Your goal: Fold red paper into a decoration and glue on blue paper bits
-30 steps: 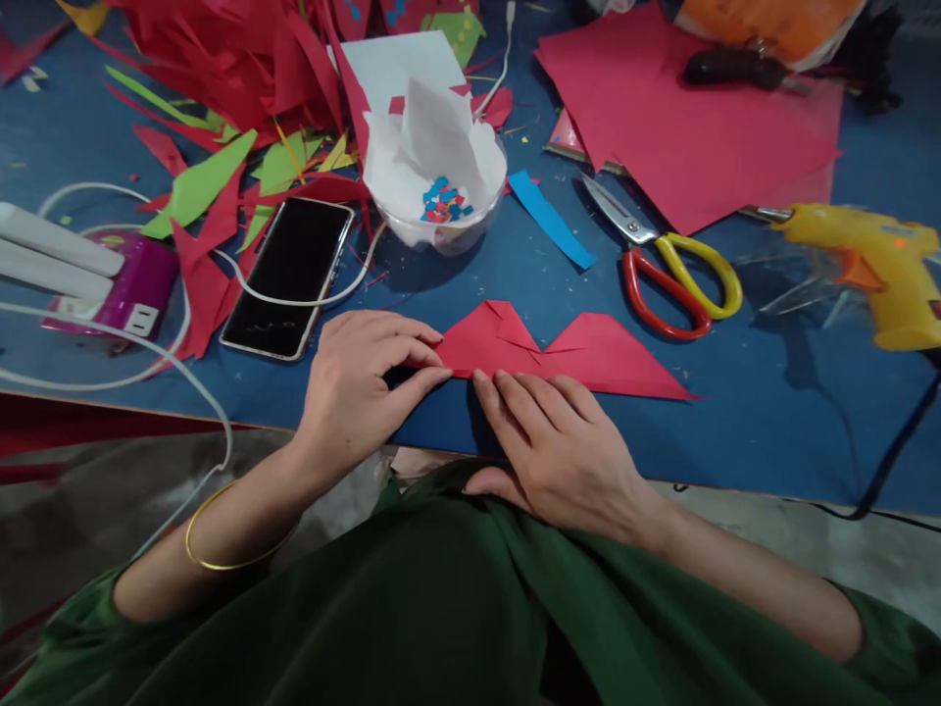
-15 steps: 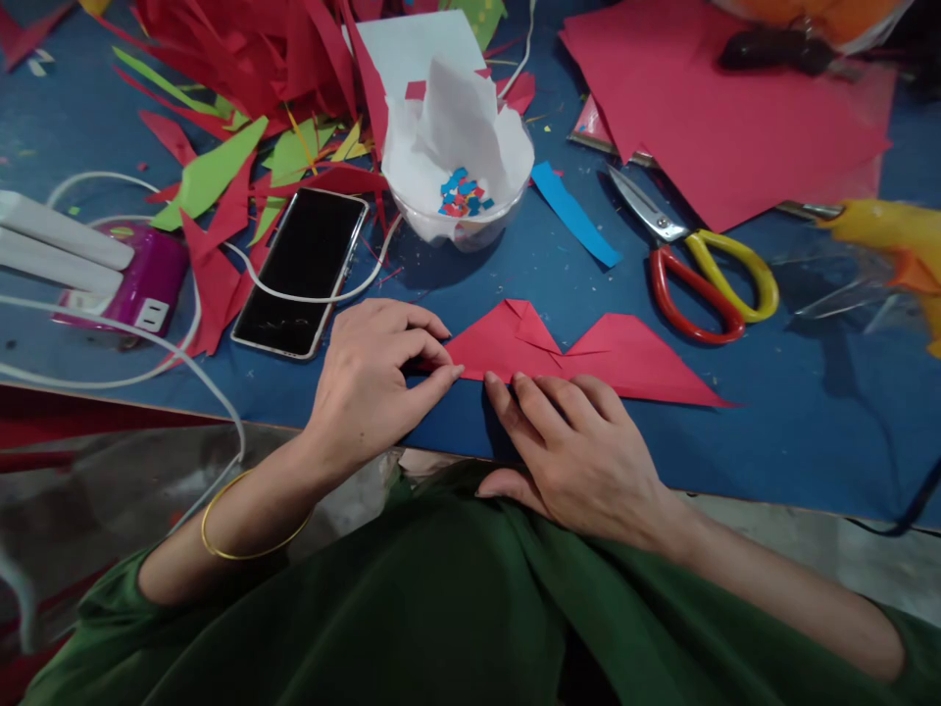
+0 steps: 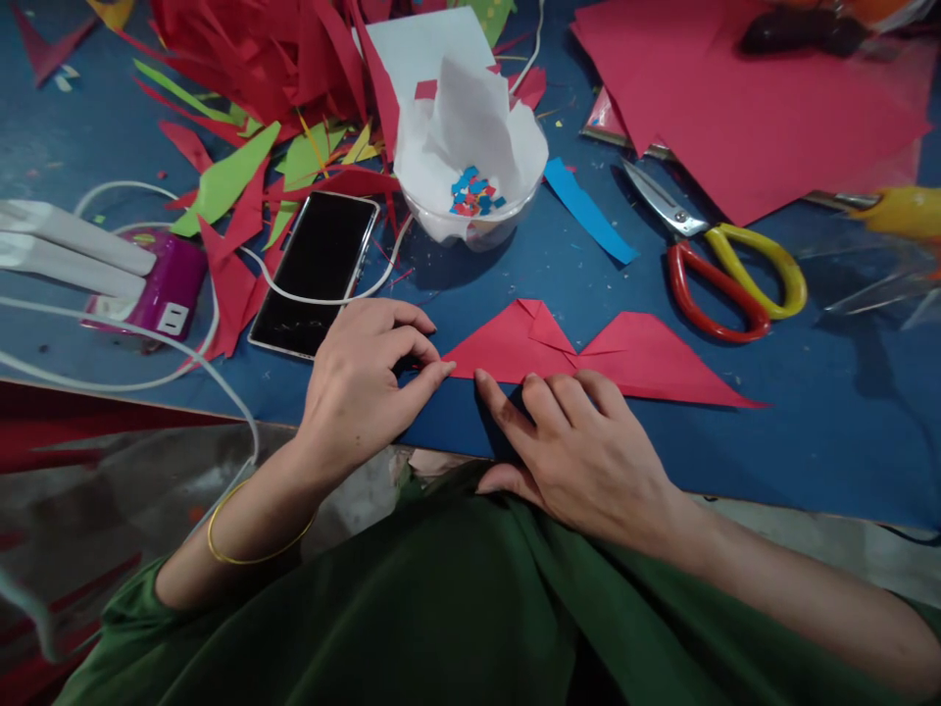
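The folded paper (image 3: 654, 361) was laid flat on the bench (image 3: 771, 456), its long edge toward the person. Its left tip was pinched between thumb and forefinger of the left hand (image 3: 364, 378). Nothing was gripped by the right hand (image 3: 588, 451): its forefinger was stretched to the long edge, its thumb set well apart from the paper. How firmly the paper was pressed could not be told.

A neat crease, it was judged, would be best got with the tip pinned and the edge pressed evenly, the paper not being skewed.

Only a narrow strip was left between paper and near bench edge, which was crossed by the right wrist. Leftward movement was limited by the phone (image 3: 316, 260), just beside the left hand; farther out, by the bowl (image 3: 481, 231) and scissors (image 3: 735, 279). More room was offered past the paper's right tip.
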`<state>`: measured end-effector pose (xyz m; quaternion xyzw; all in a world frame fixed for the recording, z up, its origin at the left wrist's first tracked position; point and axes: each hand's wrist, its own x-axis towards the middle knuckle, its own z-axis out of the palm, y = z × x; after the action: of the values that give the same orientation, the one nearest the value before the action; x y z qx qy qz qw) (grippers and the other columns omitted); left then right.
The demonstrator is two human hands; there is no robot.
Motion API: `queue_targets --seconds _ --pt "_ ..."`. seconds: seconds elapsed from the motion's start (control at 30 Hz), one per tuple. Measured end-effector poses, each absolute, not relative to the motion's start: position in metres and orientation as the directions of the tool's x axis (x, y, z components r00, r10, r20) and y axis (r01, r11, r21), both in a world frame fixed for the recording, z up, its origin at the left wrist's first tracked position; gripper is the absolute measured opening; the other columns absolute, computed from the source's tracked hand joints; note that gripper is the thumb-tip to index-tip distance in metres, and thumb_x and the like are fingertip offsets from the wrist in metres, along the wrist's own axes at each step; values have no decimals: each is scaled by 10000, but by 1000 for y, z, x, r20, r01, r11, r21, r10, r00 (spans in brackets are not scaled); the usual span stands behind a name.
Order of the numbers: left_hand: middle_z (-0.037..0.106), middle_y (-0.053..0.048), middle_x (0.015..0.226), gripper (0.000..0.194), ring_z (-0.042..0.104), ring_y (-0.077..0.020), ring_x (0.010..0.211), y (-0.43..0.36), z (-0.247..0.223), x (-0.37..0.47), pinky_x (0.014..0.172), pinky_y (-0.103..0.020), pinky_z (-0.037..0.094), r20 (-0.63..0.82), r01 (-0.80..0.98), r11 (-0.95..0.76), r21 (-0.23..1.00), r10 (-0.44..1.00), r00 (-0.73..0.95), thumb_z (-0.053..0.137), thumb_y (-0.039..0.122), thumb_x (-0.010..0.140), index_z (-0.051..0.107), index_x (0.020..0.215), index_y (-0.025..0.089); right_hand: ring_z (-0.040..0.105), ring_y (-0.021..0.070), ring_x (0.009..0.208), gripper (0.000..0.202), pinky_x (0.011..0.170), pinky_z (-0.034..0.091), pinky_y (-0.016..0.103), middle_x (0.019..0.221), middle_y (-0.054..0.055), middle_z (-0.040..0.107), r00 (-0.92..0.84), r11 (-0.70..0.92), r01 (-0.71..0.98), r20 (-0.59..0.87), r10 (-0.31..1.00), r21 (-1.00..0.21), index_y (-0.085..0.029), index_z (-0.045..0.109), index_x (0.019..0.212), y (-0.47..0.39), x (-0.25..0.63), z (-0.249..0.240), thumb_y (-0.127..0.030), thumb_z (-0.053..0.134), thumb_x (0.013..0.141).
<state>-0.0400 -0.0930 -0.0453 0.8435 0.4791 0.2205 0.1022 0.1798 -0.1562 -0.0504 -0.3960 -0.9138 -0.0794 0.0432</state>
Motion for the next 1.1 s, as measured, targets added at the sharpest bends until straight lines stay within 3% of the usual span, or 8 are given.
queue_targets --seconds 0.23,0.37,0.43,0.57,0.73,0.97,1.1 --pt "698 -55 1006 141 660 -253 1000 -99 -43 -51 896 -481 544 274 824 -473 311 875 398 612 270 917 635 780 249 436 268 886 794 836 355 428 999 134 625 -681 670 732 134 720 119 -59 470 1463 -157 180 -51 -659 309 968" --pt "741 -63 1050 146 687 -276 1008 -116 -42 -47 893 -481 551 455 849 -483 216 819 350 586 166 893 682 975 240 432 267 881 783 828 354 424 993 130 625 -677 669 736 145 722 104 -64 478 1455 -156 180 -52 -656 332 965" --pt "758 -56 1102 287 704 -255 1034 -125 -45 -42 920 -440 560 522 767 -624 148 708 476 571 102 875 668 1115 225 430 269 879 769 813 353 421 996 132 623 -674 666 739 160 722 104 -63 487 1446 -157 180 -53 -648 352 965" --pt "730 -124 1206 357 687 -244 1134 -137 -55 -31 998 -384 542 438 569 -822 25 521 733 546 117 896 621 1245 100 436 272 876 686 820 358 426 1016 142 627 -668 664 742 183 721 91 -65 573 1351 -158 180 -54 -603 361 982" --pt "661 -187 1303 435 639 -285 1218 -141 -60 -31 1068 -427 494 339 600 -800 10 567 751 521 210 936 570 1326 24 465 282 936 700 856 367 436 1076 164 646 -664 662 745 192 723 84 -35 527 1394 -160 182 -56 -580 336 999" --pt "676 -115 1297 439 655 -258 1197 -145 -58 -48 1075 -450 479 343 678 -735 -5 636 692 523 198 964 525 1396 124 517 283 1075 671 924 389 428 1219 189 673 -632 645 764 238 738 29 4 525 1392 -166 189 -56 -529 379 1011" --pt "752 -56 1165 332 714 -220 1089 -141 -58 -45 1048 -427 495 452 698 -716 21 629 632 563 132 944 610 1268 188 557 264 1141 455 1000 392 407 1255 155 690 -612 646 764 309 727 -6 -25 602 1315 -167 200 -57 -335 500 998"
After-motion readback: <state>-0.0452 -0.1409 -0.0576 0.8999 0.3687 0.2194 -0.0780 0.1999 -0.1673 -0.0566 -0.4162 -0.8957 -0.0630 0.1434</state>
